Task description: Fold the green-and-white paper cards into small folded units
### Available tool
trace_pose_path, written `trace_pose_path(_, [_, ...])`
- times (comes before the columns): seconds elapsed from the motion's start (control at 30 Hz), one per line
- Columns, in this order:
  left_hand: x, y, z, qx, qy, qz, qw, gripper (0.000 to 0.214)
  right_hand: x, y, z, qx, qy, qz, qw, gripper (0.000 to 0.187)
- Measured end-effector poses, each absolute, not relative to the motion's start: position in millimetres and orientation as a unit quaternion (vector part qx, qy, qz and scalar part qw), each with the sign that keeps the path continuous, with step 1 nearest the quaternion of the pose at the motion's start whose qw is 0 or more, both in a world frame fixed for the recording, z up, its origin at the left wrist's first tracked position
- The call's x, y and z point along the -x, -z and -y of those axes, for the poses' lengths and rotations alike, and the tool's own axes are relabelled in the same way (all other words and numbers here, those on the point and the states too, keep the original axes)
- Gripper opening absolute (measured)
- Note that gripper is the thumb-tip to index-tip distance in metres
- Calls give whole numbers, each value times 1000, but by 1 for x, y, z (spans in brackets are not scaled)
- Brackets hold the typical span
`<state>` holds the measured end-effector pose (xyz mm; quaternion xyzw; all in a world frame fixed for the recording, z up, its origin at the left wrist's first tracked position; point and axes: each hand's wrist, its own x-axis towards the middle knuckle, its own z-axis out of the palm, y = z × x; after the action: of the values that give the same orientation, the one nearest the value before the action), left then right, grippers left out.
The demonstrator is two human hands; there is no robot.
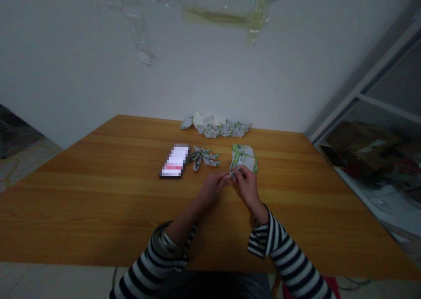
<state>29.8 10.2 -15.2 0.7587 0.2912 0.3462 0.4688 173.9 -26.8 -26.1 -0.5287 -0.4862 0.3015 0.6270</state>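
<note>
My left hand (214,186) and my right hand (247,184) meet above the middle of the table, fingers pinched together. Between their fingertips is a small piece of printed paper (232,174), mostly hidden by the fingers. Just beyond my right hand lie flat printed paper slips (244,153) in green and white, overlapping each other. Several narrow folded paper pieces (210,156) with the same kind of print lie beyond my left hand, spread out like a fan.
A phone (176,160) with a lit, blurred screen lies left of the folded pieces. Along the wall, at the back of the wooden table (108,193), sits a row of folded printed paper (226,129) with white paper (203,120). A shelf with boxes (365,143) stands at right.
</note>
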Motion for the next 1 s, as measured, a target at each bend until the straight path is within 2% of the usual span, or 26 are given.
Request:
trace_pose_path(0.1, [-33,17,-10,-683,-343,-278,582,38,-180,29,27,527,-296,533,592,21])
trace_pose_path(0.2, [-33,20,-11,-651,-349,-274,615,39,-180,35,26,533,-297,543,577,30])
trace_pose_path(0.4, [-33,30,-15,-665,-339,-268,609,39,-178,39,25,545,-297,528,580,41])
trace_pose_path(0.67, [-35,29,-14,-701,-345,-264,565,38,-178,37,26,564,-267,543,562,42])
trace_pose_path(0.8, [-34,30,-13,-689,-336,-247,593,40,-178,37,26,568,-262,541,562,44])
trace_pose_path(1.0, [-35,30,-14,-712,-342,-234,566,36,-179,39,26,556,-264,548,566,46])
